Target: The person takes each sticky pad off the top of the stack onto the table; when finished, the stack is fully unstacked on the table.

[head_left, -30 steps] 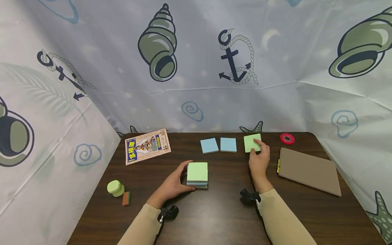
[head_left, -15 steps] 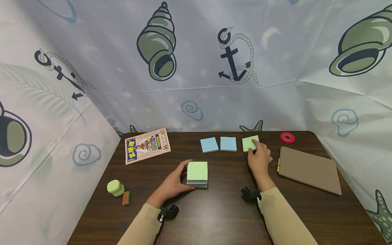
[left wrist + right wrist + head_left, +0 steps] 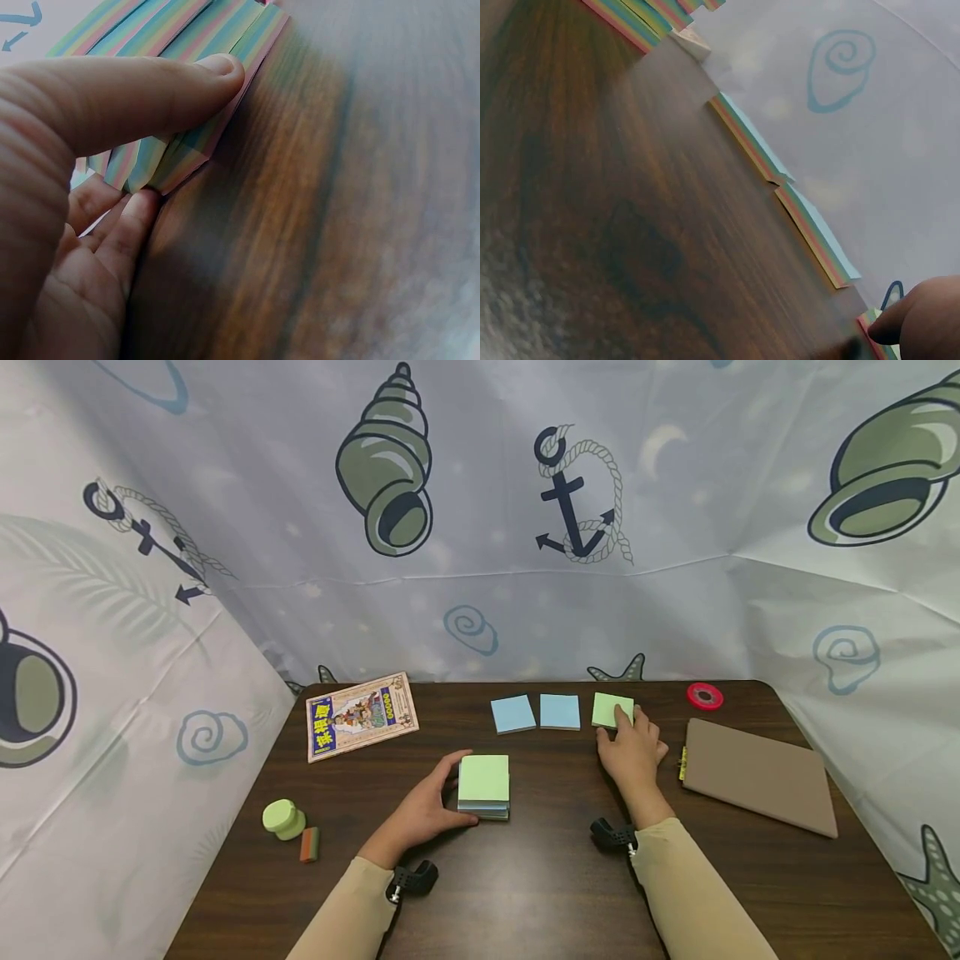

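Note:
My left hand (image 3: 423,816) grips a stack of sticky note pads (image 3: 483,779) near the table's middle, green on top with blue lower down. The thumb (image 3: 172,94) lies along the stack's stripy near side in the left wrist view, and the other fingers reach round the left and far sides. Further back, my right hand (image 3: 632,757) touches a single green sticky note pad (image 3: 607,708) with extended fingers, the thumb at its near edge. Left of this pad lie two blue sticky note pads (image 3: 513,714), side by side; in the right wrist view their edges (image 3: 746,139) show coloured layers.
A comic-covered booklet (image 3: 362,717) lies at the back left. A round light-green object (image 3: 282,819) and a small orange-green block (image 3: 310,844) sit on the left. On the right are a red ring-shaped roll (image 3: 705,696) and a brown notebook (image 3: 759,777). Patterned cloth hangs behind.
The single green pad has shifted slightly left and lies straighter, in line with the blue pads. My right fingers have drawn back toward its near edge. The left hand and stack stay put.

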`<action>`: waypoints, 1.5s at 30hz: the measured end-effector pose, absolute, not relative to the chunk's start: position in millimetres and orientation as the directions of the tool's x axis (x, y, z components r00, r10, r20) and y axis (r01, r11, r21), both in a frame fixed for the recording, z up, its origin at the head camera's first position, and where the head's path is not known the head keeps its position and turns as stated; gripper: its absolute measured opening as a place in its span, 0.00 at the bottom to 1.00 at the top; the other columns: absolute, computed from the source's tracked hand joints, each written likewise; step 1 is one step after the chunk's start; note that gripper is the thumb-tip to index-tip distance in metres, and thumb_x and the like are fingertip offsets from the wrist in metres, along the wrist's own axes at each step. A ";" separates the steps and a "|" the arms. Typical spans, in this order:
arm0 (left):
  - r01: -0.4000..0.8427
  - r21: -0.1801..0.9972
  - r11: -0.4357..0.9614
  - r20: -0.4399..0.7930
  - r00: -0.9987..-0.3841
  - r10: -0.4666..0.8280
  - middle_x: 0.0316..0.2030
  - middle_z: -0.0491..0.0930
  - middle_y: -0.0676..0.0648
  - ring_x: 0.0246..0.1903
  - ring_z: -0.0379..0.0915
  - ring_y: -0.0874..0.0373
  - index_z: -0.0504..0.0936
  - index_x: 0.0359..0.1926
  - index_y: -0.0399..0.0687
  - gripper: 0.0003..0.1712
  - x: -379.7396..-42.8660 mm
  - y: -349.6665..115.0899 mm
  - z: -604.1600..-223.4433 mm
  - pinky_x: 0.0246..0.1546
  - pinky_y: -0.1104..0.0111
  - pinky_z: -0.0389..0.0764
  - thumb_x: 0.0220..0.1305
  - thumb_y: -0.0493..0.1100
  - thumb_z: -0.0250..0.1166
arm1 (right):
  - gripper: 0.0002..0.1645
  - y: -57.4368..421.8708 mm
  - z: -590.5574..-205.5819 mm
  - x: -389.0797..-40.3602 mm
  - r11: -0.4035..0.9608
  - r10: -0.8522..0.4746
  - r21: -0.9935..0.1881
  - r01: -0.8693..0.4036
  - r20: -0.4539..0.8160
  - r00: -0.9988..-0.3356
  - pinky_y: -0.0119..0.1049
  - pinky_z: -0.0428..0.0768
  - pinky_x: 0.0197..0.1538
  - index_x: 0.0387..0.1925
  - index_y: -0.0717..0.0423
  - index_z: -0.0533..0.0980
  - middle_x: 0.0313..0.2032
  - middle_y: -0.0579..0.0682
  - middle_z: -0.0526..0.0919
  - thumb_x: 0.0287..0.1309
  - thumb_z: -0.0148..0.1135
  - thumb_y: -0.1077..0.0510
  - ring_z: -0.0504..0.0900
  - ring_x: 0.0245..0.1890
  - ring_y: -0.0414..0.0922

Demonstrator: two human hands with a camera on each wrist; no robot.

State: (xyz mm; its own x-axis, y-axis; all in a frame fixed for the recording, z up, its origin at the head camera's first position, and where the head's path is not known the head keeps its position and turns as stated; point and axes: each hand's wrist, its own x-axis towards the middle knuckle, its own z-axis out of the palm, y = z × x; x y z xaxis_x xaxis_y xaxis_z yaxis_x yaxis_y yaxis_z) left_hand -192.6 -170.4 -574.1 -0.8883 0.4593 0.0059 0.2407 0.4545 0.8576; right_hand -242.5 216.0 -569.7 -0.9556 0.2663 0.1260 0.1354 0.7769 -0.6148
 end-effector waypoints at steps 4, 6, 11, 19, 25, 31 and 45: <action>0.241 0.858 0.454 0.005 -0.887 0.461 0.76 0.71 0.50 0.76 0.70 0.51 0.56 0.87 0.63 0.67 -192.8 -169.9 -573.3 0.76 0.48 0.74 0.54 0.41 0.88 | 0.40 215.6 -568.9 -241.7 0.778 0.265 -0.612 0.144 0.111 -0.958 0.74 0.53 0.69 0.84 0.57 0.63 0.84 0.69 0.53 0.80 0.57 0.47 0.53 0.80 0.73; 0.241 0.859 0.451 0.006 -0.887 0.462 0.76 0.71 0.50 0.76 0.70 0.50 0.56 0.87 0.63 0.67 -192.6 -169.8 -572.5 0.76 0.48 0.74 0.54 0.41 0.88 | 0.40 215.3 -568.7 -241.6 0.773 0.267 -0.619 0.140 0.118 -0.956 0.75 0.53 0.69 0.84 0.57 0.63 0.84 0.69 0.53 0.79 0.58 0.47 0.53 0.80 0.73; 0.245 0.862 0.443 0.013 -0.886 0.464 0.76 0.71 0.48 0.76 0.70 0.48 0.56 0.87 0.61 0.67 -191.8 -170.0 -571.9 0.76 0.46 0.74 0.55 0.42 0.88 | 0.38 215.0 -571.5 -243.3 0.729 0.304 -0.675 0.114 0.170 -0.937 0.74 0.52 0.69 0.82 0.57 0.66 0.83 0.69 0.56 0.78 0.60 0.50 0.53 0.79 0.73; 0.240 0.864 0.443 0.005 -0.883 0.469 0.76 0.71 0.49 0.76 0.70 0.49 0.56 0.87 0.62 0.67 -192.1 -170.3 -570.6 0.76 0.46 0.74 0.54 0.43 0.88 | 0.29 212.1 -574.6 -247.3 0.529 0.391 -0.844 -0.092 0.339 -0.856 0.62 0.61 0.68 0.75 0.56 0.75 0.72 0.66 0.68 0.77 0.63 0.56 0.66 0.71 0.66; 0.247 0.863 0.440 0.014 -0.883 0.469 0.76 0.71 0.48 0.76 0.70 0.50 0.56 0.87 0.61 0.67 -192.6 -170.0 -570.5 0.76 0.46 0.73 0.54 0.43 0.88 | 0.25 201.3 -569.1 -243.8 0.201 0.324 -0.912 -0.356 0.405 -0.855 0.30 0.78 0.48 0.73 0.49 0.77 0.63 0.59 0.75 0.79 0.64 0.59 0.81 0.47 0.50; 0.254 0.860 0.442 0.023 -0.885 0.466 0.75 0.72 0.47 0.75 0.71 0.48 0.57 0.86 0.60 0.67 -190.9 -169.4 -568.1 0.75 0.45 0.74 0.54 0.44 0.88 | 0.26 184.8 -568.2 -237.8 0.017 0.215 -0.917 -0.399 0.393 -0.894 0.29 0.79 0.43 0.75 0.59 0.73 0.60 0.64 0.75 0.82 0.60 0.61 0.84 0.39 0.53; 0.241 0.861 0.449 0.005 -0.885 0.465 0.76 0.71 0.49 0.75 0.71 0.49 0.56 0.87 0.61 0.67 -191.1 -168.7 -567.7 0.76 0.46 0.74 0.54 0.42 0.88 | 0.24 140.5 -565.7 -217.8 -0.025 -0.064 -0.921 -0.389 0.390 -0.919 0.35 0.78 0.34 0.75 0.60 0.72 0.51 0.64 0.78 0.85 0.51 0.60 0.79 0.32 0.55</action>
State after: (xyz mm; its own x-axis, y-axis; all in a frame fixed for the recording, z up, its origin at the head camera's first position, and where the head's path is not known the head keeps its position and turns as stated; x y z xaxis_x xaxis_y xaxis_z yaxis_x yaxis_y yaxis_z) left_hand -191.1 -168.7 -567.7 -0.8854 0.4648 0.0051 0.2405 0.4487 0.8607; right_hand -217.8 140.5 -565.7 -0.9188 -0.0639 0.3895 -0.3887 -0.0250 -0.9210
